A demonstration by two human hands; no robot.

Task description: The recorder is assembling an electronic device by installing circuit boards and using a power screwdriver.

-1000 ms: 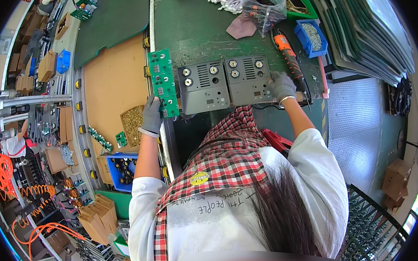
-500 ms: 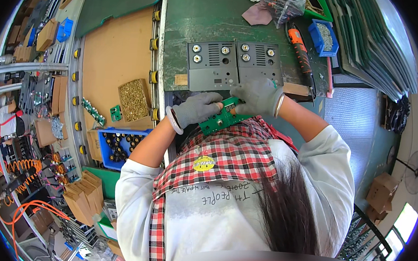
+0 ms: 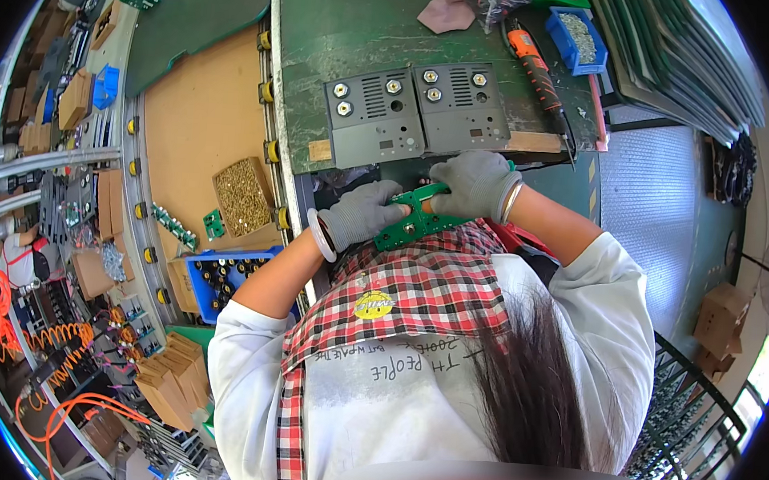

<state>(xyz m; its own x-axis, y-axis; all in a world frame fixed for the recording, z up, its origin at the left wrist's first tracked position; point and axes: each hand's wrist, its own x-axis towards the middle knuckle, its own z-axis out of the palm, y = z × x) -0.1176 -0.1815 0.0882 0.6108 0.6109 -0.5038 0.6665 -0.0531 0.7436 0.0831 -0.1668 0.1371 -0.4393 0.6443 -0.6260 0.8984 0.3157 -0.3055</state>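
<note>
A green circuit board is held in front of my red-checked apron, gripped at both ends. My left hand, in a grey glove with bare fingertips, closes on its left part. My right hand, gloved alike, has its fingers curled over the right part and hides some of it. Just beyond the hands, two dark grey metal panels lie side by side on the green bench. Each carries brass-and-white round fittings, slots and small holes.
An orange-and-black electric screwdriver lies right of the panels, near a blue bin of small metal parts. On the left, a conveyor carries a box of brass-coloured pieces and a blue crate of black parts. Dark sheets stand far right.
The circuit board has tilted in my hands, and its digit display no longer shows plainly. My view has shifted, so bench and panels sit further left and higher. Both hands keep their hold.
</note>
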